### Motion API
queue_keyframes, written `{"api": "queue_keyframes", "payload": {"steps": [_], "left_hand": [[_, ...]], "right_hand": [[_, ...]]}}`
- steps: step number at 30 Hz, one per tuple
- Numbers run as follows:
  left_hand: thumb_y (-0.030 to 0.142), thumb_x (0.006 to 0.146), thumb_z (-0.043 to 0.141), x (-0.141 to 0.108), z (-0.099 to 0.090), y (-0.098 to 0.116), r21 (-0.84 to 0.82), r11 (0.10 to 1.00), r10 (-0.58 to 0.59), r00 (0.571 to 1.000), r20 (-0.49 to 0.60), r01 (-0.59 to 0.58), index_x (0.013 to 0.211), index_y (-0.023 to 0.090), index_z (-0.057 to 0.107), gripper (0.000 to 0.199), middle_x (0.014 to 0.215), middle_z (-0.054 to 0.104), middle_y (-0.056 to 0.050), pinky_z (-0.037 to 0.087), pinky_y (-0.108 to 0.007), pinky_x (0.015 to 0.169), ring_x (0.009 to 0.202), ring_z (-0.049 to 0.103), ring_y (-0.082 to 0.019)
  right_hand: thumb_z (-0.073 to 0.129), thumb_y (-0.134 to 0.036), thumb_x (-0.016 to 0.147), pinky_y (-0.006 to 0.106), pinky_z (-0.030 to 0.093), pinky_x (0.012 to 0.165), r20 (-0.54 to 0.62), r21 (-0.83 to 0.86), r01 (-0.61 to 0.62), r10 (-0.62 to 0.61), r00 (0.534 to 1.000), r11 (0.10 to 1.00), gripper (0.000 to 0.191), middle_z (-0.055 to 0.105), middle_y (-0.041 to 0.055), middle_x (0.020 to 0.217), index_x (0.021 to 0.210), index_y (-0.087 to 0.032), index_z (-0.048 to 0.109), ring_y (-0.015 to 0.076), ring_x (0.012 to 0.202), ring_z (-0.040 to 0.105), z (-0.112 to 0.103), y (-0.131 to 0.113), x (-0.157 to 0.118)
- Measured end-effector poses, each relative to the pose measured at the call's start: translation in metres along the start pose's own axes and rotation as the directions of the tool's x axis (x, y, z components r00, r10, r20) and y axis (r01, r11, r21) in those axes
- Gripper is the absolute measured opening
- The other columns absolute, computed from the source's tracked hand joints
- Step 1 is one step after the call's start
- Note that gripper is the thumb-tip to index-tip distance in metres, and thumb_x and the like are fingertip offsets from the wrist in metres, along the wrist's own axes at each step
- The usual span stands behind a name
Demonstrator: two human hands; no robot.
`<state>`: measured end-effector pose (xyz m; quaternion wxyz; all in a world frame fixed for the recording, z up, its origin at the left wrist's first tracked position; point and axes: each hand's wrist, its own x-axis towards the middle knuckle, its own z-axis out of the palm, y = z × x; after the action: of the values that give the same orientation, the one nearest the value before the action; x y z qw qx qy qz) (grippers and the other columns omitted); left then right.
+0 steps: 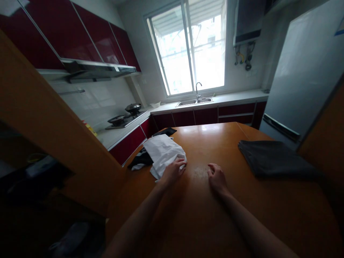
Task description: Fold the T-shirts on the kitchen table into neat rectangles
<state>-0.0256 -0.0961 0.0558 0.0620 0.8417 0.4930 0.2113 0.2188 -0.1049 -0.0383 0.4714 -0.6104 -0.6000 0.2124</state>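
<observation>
A crumpled white cloth (162, 150), perhaps a garment, lies on the left part of the wooden table (199, 208). My left hand (174, 171) is at its near right corner, with the fingers and thumb closed on the edge of the fabric. Black-and-white fabric (141, 159) pokes out beneath and to the left of the white cloth. My right hand (217, 177) is over the middle of the table, apart from any cloth. Its fingers are loosely bent and apart, with nothing in them.
A folded dark grey cloth (276, 158) lies on the table's right side. Behind the white cloth is a black item (165, 132). Beyond the table are a stove with pans (133, 108), a sink (188, 103) under the window, and a fridge (303, 71) at right.
</observation>
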Motion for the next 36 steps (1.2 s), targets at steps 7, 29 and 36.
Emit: {"api": "queue_keyframes", "payload": {"steps": [7, 29, 36], "left_hand": [[0.023, 0.091, 0.055, -0.035, 0.01, -0.046, 0.07, 0.89, -0.363, 0.794, -0.487, 0.45, 0.124, 0.013, 0.064, 0.036, 0.133, 0.06, -0.017, 0.041, -0.047, 0.11, 0.126, 0.054, -0.032], [0.026, 0.089, 0.049, -0.065, 0.023, -0.115, -0.608, 0.736, -0.586, 0.73, -0.352, 0.298, 0.109, 0.013, 0.072, 0.033, 0.101, 0.076, -0.011, 0.056, -0.034, 0.087, 0.094, 0.072, -0.023], [0.031, 0.09, 0.048, -0.065, 0.024, -0.102, -0.663, 0.729, -0.476, 0.823, -0.311, 0.171, 0.11, 0.013, 0.071, 0.035, 0.083, 0.076, -0.008, 0.057, -0.029, 0.068, 0.074, 0.072, -0.02]], "right_hand": [[0.051, -0.026, 0.08, 0.036, 0.052, 0.092, -0.008, 0.111, -0.022, 0.023, 1.0, 0.994, 0.036, 0.071, 0.0145, 0.111, 0.108, -0.014, 0.07, 0.0264, 0.103, 0.067, -0.001, 0.001, -0.001], [0.065, -0.032, 0.086, 0.047, 0.04, 0.108, 0.339, -0.102, 0.488, -0.431, 0.837, 0.867, 0.056, 0.049, 0.0169, 0.145, 0.14, -0.018, 0.053, 0.0328, 0.132, 0.047, 0.106, -0.129, -0.058], [0.052, -0.012, 0.085, 0.028, 0.046, 0.076, 0.401, -0.224, 0.386, -0.276, 0.873, 0.895, 0.017, 0.071, 0.0081, 0.096, 0.089, -0.021, 0.067, 0.022, 0.091, 0.065, 0.089, -0.113, -0.03]]}}
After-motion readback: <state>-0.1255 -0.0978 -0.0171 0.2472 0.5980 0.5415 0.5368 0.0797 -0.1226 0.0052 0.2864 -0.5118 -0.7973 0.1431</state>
